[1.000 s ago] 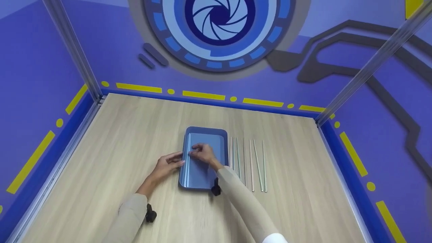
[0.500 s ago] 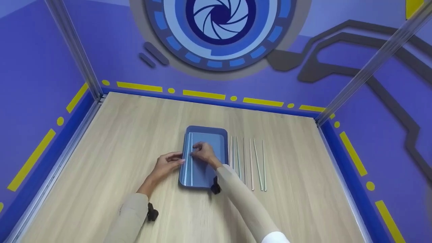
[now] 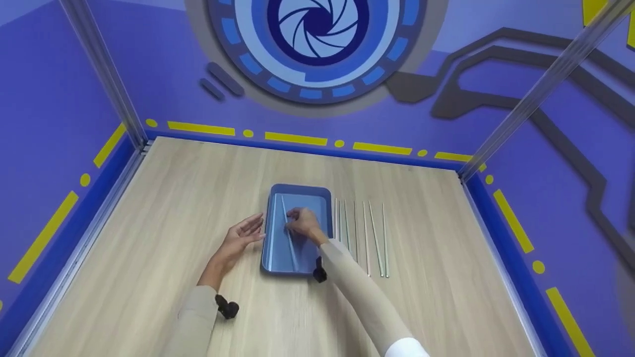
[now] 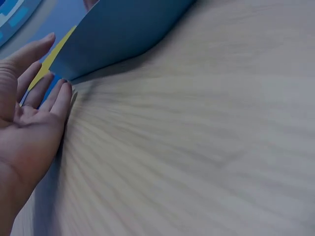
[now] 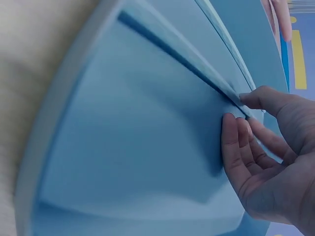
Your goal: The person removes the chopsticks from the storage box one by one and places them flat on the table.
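Note:
A shallow blue-grey rectangular tray (image 3: 313, 202) lies on the table. Inside it, the thumb and fingers of my right hand (image 3: 304, 223) pinch a thin, pale chopstick (image 3: 292, 250), which slants across the tray floor. In the right wrist view, thumb and fingertips meet at this chopstick (image 5: 182, 46), and a second chopstick (image 5: 227, 40) lies beyond it along the tray's left side. My left hand (image 3: 237, 244) is just outside the tray's left wall, its fingers spread and relaxed. Nothing is in that palm (image 4: 27, 132) in the left wrist view.
Several thin metallic chopsticks (image 3: 376, 238) lie side by side on the wooden table (image 3: 421, 297) right of the tray; my right forearm (image 3: 357, 292) partly covers them. Blue-purple panels (image 3: 163, 74) with metal posts enclose the table at the back and sides.
The pinched chopstick has moved right, away from the tray's left wall, and now slants. My left hand has drawn off the tray's edge and its fingers have spread.

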Tool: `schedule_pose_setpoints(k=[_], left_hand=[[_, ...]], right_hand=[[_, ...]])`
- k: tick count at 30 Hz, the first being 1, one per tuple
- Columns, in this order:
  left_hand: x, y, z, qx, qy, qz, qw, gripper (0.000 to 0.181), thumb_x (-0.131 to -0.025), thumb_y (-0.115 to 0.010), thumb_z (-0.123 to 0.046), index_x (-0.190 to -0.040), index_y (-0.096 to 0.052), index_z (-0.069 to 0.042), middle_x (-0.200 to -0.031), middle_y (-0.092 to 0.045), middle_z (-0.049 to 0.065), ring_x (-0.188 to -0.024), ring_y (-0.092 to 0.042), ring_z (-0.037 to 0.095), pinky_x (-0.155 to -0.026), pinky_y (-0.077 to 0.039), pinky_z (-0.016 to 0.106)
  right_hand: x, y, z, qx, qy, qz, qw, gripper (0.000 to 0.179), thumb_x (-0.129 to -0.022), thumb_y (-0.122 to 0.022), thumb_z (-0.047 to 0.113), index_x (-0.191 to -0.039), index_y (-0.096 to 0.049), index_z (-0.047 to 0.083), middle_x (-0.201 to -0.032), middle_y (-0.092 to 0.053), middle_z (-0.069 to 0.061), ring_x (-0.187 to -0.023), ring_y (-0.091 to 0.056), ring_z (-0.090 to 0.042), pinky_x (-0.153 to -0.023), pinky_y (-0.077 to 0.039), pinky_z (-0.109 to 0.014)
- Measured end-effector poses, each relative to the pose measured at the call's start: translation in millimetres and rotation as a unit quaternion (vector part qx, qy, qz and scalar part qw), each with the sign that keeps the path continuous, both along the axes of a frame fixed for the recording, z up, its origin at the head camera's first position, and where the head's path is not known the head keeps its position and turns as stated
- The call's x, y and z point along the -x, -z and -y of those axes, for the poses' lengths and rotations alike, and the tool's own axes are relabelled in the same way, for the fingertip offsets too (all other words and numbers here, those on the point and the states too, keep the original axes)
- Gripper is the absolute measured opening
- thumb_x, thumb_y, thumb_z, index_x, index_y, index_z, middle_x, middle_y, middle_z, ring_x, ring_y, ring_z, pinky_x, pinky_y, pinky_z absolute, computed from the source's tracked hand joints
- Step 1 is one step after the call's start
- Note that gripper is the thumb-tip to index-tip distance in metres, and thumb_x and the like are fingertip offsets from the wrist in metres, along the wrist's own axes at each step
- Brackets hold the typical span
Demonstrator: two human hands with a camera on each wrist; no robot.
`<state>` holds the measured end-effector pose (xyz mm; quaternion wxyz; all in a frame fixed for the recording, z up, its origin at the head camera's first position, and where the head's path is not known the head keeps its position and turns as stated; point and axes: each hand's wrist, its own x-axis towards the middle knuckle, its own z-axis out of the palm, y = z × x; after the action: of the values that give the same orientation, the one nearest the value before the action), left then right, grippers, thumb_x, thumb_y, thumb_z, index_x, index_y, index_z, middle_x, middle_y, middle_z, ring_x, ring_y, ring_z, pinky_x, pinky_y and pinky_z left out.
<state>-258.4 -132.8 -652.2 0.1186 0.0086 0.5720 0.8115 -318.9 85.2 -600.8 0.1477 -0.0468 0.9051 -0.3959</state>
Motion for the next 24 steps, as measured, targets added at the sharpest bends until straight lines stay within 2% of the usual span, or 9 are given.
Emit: schedule_pose_setpoints(k=[4,9,12,16,24], left_hand=[[4.9,4.0,1.9,-0.032,0.035,0.000,0.9989,0.072,-0.095,-0.064,0.007,-0.158,-0.030,0.002,-0.168,-0.026,0.019,-0.157,-0.024,0.031,-0.120,-0.039,0.024],[9.8,8.3,4.3,-0.044,0.071,-0.002,0.9965,0.071,-0.093,-0.064,0.010,-0.156,-0.032,0.006,-0.165,-0.030,0.024,-0.156,-0.026,0.036,-0.114,-0.046,0.024],[10.7,9.7,6.1,-0.036,0.076,-0.001,0.9965,0.070,-0.092,-0.065,0.011,-0.155,-0.034,0.007,-0.164,-0.032,0.025,-0.155,-0.028,0.037,-0.112,-0.048,0.023],[11.1,10.7,6.8,-0.022,0.077,0.000,0.9968,0.070,-0.092,-0.066,0.009,-0.155,-0.035,0.006,-0.163,-0.033,0.025,-0.154,-0.029,0.037,-0.112,-0.048,0.023],[11.9,8.8,7.4,-0.019,0.073,0.005,0.9972,0.071,-0.092,-0.067,0.008,-0.155,-0.035,0.006,-0.163,-0.033,0.024,-0.154,-0.030,0.036,-0.112,-0.048,0.023]], right_hand=[[0.0,4.3,-1.3,-0.033,-0.017,-0.027,0.9990,0.039,-0.087,-0.075,0.006,-0.126,-0.073,0.006,-0.113,-0.077,-0.015,-0.080,-0.068,-0.015,-0.068,-0.060,-0.024],[1.9,8.1,-2.7,-0.039,-0.028,-0.039,0.9981,0.038,-0.088,-0.074,0.007,-0.126,-0.072,0.006,-0.107,-0.076,-0.014,-0.073,-0.061,-0.012,-0.060,-0.051,-0.020],[4.8,9.2,-4.6,-0.046,-0.042,-0.042,0.9972,0.038,-0.089,-0.073,0.008,-0.127,-0.070,0.003,-0.101,-0.075,-0.013,-0.070,-0.057,-0.010,-0.057,-0.046,-0.017],[9.3,9.5,-8.9,-0.042,-0.060,-0.033,0.9967,0.037,-0.090,-0.072,0.010,-0.125,-0.067,0.001,-0.098,-0.073,-0.013,-0.070,-0.057,-0.009,-0.058,-0.046,-0.015],[13.9,9.0,-21.8,0.040,-0.081,-0.007,0.9959,0.036,-0.095,-0.065,0.008,-0.131,-0.063,0.002,-0.092,-0.071,-0.011,-0.070,-0.060,-0.009,-0.060,-0.054,-0.018]])
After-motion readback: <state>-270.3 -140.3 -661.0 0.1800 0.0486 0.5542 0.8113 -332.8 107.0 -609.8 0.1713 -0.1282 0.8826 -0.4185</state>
